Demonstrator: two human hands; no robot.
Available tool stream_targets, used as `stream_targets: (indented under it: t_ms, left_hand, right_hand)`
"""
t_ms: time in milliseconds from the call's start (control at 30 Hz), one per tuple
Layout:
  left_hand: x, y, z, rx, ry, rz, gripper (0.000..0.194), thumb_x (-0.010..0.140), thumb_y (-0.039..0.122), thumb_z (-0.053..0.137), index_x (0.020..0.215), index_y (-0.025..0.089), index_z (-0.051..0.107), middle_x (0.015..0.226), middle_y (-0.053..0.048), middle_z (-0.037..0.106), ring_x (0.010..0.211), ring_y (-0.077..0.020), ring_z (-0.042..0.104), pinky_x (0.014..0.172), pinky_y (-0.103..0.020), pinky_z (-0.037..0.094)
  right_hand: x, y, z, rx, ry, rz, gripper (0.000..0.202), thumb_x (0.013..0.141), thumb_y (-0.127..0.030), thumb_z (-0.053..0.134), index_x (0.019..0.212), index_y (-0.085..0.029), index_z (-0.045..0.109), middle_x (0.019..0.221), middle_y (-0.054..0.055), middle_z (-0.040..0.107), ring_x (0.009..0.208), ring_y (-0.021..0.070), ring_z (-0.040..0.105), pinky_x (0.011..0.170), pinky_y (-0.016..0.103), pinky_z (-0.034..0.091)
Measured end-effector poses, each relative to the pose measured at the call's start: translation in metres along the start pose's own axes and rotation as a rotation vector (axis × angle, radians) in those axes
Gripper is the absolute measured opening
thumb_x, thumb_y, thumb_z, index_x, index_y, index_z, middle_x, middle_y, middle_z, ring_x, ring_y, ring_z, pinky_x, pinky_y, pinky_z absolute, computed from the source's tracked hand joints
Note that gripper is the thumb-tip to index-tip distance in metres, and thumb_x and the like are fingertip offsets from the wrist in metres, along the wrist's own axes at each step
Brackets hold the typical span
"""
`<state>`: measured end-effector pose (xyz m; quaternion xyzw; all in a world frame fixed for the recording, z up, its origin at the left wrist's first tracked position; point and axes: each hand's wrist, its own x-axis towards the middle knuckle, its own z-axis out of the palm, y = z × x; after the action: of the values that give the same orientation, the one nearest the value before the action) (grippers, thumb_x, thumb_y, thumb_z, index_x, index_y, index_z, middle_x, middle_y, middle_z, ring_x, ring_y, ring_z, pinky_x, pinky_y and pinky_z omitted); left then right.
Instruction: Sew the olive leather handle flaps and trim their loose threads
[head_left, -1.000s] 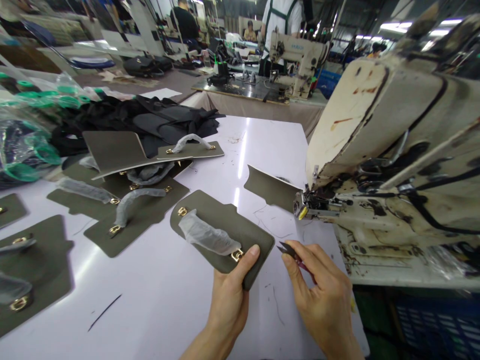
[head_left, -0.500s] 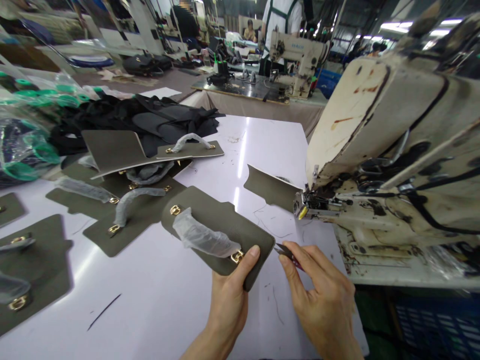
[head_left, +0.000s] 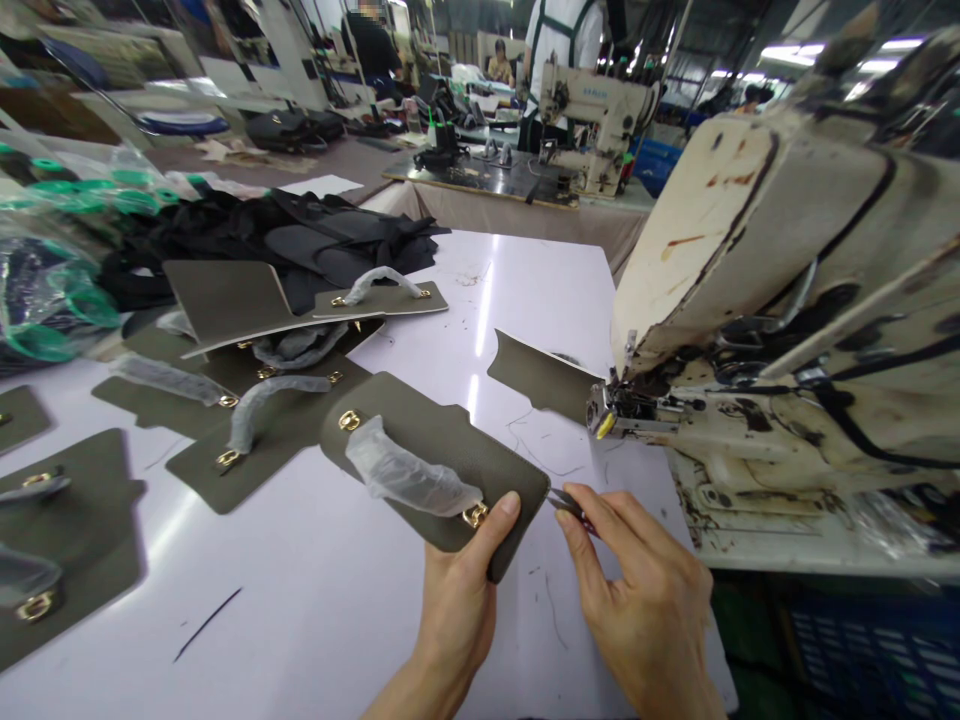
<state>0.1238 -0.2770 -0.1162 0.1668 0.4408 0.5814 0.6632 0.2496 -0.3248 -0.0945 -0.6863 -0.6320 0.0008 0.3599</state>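
Note:
An olive panel (head_left: 480, 450) with gold rings and a plastic-wrapped handle (head_left: 409, 470) is gripped by my left hand (head_left: 461, 600), its thumb on top near the right ring. My right hand (head_left: 637, 590) pinches a small dark snipping tool (head_left: 574, 512), whose tip is at the panel's right corner. Similar panels with wrapped handles lie to the left, one (head_left: 255, 440) just beside the held panel and another (head_left: 82, 540) at the left edge. Another olive piece (head_left: 544, 378) rests by the sewing machine's arm.
A large sewing machine (head_left: 750, 250) fills the right side. Black fabric pieces (head_left: 300, 240) are heaped at the back left, beside green-ended spools (head_left: 52, 310) in plastic. Thread scraps lie on the white table (head_left: 300, 620). Beyond stand another machine (head_left: 600, 110) and people.
The tool in my right hand has tilted slightly, and its tip has come closer to the panel's corner. My left hand and the panel are nearly unmoved.

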Motion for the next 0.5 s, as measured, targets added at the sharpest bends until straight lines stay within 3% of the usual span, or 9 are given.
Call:
stream_targets:
  t_ms: [500]
  left_hand:
    - [-0.0014,-0.0015,-0.0015,-0.009,-0.005,-0.029,0.063,0.071,0.016,0.083,0.130,0.023,0.062,0.112,-0.005,0.073,0.108,-0.0217,0.068,0.095,-0.030,0.055]
  right_hand:
    - [0.0006,-0.0001,-0.0012,-0.099,-0.001,-0.031,0.019,0.094,-0.026,0.062,0.110,-0.023,0.072,0.085,0.000,0.072,0.076,0.0161,0.068,0.073,0.028,0.043]
